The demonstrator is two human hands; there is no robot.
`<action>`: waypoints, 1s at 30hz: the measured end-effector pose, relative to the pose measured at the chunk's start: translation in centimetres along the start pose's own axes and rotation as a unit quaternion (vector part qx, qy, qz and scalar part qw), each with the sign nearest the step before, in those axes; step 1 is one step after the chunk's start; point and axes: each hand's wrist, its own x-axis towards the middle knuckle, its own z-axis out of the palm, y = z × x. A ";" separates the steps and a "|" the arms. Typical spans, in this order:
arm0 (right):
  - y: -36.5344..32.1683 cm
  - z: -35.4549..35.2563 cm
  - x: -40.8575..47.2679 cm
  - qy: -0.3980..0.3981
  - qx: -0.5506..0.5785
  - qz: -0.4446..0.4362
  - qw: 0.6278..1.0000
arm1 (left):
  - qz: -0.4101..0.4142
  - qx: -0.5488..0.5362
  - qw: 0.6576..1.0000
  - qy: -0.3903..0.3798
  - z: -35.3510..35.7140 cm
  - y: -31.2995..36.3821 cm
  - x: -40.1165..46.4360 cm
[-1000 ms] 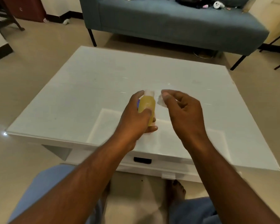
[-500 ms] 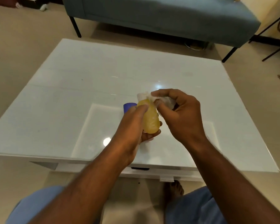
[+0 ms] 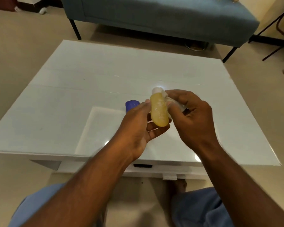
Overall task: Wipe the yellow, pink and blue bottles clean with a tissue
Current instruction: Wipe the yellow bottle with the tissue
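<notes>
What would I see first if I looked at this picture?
A yellow bottle with a white cap, held up over the middle of the white table. The left hand grips it while the right hand presses a tissue against it. A blue bottle peeks out behind.

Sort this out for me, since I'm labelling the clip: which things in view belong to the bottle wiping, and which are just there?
Part of the job:
yellow bottle, held in the left hand
tissue, pinched in the right hand against the bottle
blue bottle, standing on the white table, partly hidden

Just there:
blue-grey sofa
</notes>
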 end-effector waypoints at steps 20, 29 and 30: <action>0.9 -2.0 -0.4 -0.035 -0.050 -0.074 0.995 | 0.040 0.034 0.998 -0.045 1.0 -2.7 1.2; 1.1 -2.5 0.0 0.020 -0.011 -0.073 0.997 | 0.053 0.040 0.997 -0.051 1.2 -2.5 0.6; 0.9 -2.3 -0.2 0.004 -0.019 -0.083 0.996 | 0.050 0.032 0.997 -0.050 1.0 -2.4 0.5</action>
